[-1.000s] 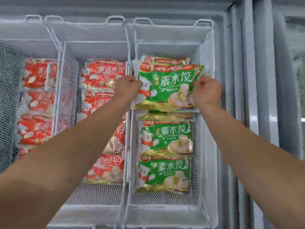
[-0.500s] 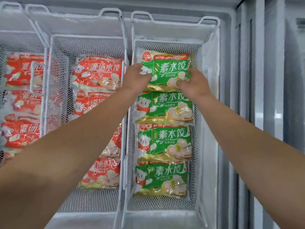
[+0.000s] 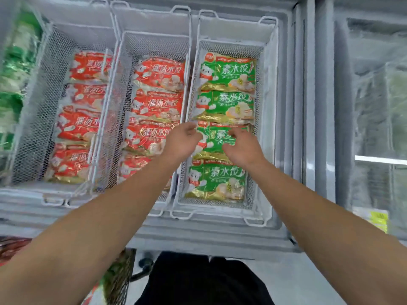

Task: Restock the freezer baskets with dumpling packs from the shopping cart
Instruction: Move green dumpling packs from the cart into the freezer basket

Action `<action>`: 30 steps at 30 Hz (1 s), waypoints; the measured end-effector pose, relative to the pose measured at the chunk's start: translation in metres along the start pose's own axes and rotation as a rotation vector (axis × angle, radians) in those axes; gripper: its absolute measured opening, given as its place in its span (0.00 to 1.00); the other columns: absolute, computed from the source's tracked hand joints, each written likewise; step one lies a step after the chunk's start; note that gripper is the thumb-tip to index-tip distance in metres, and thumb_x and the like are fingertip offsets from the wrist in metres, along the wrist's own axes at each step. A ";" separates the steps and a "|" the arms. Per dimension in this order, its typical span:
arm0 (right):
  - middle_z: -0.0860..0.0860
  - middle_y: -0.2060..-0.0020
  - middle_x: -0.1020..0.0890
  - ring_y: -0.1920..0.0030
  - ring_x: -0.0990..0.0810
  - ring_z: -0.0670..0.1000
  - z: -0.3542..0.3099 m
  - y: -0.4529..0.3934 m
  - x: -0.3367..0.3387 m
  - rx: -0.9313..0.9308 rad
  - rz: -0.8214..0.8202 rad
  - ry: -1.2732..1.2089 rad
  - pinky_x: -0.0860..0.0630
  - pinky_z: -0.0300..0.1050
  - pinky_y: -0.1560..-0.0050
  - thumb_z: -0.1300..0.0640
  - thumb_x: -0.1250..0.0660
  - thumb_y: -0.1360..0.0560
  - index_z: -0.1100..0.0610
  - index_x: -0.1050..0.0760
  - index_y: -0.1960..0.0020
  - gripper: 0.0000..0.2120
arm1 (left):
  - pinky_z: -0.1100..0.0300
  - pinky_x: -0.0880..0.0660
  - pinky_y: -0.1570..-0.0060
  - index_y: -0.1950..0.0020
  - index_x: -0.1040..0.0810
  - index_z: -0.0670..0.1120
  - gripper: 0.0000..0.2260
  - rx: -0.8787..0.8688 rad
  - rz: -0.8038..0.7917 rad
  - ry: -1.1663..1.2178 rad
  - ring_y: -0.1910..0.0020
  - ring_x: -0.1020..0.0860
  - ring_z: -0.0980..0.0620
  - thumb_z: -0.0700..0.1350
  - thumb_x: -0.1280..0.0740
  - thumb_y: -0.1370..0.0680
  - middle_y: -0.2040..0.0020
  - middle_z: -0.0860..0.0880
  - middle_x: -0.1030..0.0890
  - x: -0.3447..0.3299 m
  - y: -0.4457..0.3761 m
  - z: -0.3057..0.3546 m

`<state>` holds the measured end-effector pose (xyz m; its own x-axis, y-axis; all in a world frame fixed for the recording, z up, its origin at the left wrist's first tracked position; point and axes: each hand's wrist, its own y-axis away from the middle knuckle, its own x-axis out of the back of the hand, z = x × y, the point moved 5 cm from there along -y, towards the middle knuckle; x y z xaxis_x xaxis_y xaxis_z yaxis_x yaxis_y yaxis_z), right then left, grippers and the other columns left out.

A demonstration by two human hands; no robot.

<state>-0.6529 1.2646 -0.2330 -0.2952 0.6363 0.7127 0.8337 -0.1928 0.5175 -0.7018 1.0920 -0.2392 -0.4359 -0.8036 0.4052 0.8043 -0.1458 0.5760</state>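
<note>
Right basket (image 3: 267, 119): four green dumpling packs (image 3: 226, 73) in a near-to-far row, overlapping, white bear print, gold lower edge. Left hand (image 3: 181, 140) and right hand (image 3: 241, 146) over the third pack from far (image 3: 214, 142), fingers loosely curled, gripping nothing; contact unclear. Red packs (image 3: 158, 73) fill the two baskets left.

Both forearms are bare to the frame's edge, with no sleeve, watch or glove showing on either. The left hand (image 3: 181, 142) and right hand (image 3: 241, 148) wear no rings that can be made out. Below the freezer's front rim (image 3: 211, 238), black trousers (image 3: 198, 280) cover the legs.
</note>
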 end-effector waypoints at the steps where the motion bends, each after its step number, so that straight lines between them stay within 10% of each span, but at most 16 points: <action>1: 0.57 0.31 0.26 0.33 0.27 0.58 0.001 0.017 -0.005 0.022 0.004 0.008 0.28 0.50 0.35 0.53 0.34 0.23 0.58 0.32 0.27 0.25 | 0.59 0.31 0.39 0.27 0.28 0.45 0.22 -0.003 0.008 0.004 0.36 0.24 0.49 0.46 0.33 0.20 0.33 0.46 0.22 -0.001 0.019 -0.009; 30: 0.57 0.40 0.21 0.39 0.24 0.57 -0.082 0.338 -0.254 0.596 -0.318 0.229 0.30 0.45 0.40 0.56 0.33 0.26 0.58 0.24 0.36 0.20 | 0.52 0.22 0.47 0.50 0.18 0.50 0.05 0.378 0.675 0.375 0.51 0.18 0.46 0.47 0.28 0.25 0.53 0.50 0.17 0.047 0.452 -0.352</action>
<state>-0.3341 0.9763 -0.2000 -0.6023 0.4087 0.6857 0.7850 0.4590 0.4160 -0.2163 0.7848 -0.2097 0.3037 -0.7963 0.5232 0.6255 0.5808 0.5209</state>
